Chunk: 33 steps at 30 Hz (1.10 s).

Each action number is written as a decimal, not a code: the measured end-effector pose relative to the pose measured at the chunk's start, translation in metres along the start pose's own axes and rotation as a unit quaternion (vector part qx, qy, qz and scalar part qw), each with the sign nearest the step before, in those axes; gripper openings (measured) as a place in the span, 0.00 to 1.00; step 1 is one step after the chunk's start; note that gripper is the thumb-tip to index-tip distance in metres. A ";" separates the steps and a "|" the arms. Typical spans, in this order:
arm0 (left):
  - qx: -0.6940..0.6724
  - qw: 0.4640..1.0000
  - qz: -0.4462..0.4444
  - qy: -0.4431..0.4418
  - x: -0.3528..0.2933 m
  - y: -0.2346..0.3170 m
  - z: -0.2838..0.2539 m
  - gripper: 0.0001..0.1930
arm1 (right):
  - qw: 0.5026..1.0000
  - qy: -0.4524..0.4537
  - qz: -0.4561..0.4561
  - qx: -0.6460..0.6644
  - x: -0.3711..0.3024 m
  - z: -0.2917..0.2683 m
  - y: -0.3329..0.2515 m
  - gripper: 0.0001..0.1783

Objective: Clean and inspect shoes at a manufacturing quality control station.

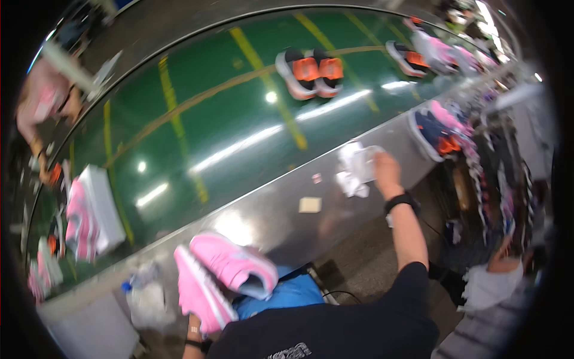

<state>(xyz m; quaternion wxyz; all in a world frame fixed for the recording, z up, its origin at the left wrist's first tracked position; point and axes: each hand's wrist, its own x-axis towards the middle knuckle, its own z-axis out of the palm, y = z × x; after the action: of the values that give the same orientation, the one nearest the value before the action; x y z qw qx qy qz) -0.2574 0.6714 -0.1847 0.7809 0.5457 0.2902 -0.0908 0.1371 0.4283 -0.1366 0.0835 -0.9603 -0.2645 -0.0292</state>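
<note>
A pair of pink sneakers (pixel 236 263) is close in front of my body, over the near edge of the metal ledge; one is turned to show its white sole edge. My left hand (pixel 194 324) is against the lower end of the outer sneaker and appears to hold the pair; its fingers are mostly hidden behind the shoe. Out to the right, my right hand (pixel 387 170) has its fingers closed on crumpled white paper (pixel 354 170) at the ledge. The hand and paper are slightly blurred.
Beyond the metal ledge (pixel 272 209) runs a green conveyor belt (pixel 209 131) carrying black-and-orange sneakers (pixel 310 73) and a white box (pixel 101 206) beside pink shoes. A yellowish square (pixel 310 205) lies on the ledge. Dark sneakers (pixel 433 134) stand right. Another person (pixel 48 102) works far left.
</note>
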 end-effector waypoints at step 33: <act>-0.486 0.858 0.122 0.117 -0.271 -0.080 -0.098 0.40 | 0.861 -0.304 -0.222 0.343 -0.248 0.016 -0.421 0.06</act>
<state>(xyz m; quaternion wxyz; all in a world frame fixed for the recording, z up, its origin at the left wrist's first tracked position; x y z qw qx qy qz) -0.5491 0.6814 -0.1221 0.9117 0.1348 0.3183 0.2221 -0.2915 0.6629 -0.1158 0.3148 -0.7479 -0.4763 0.3387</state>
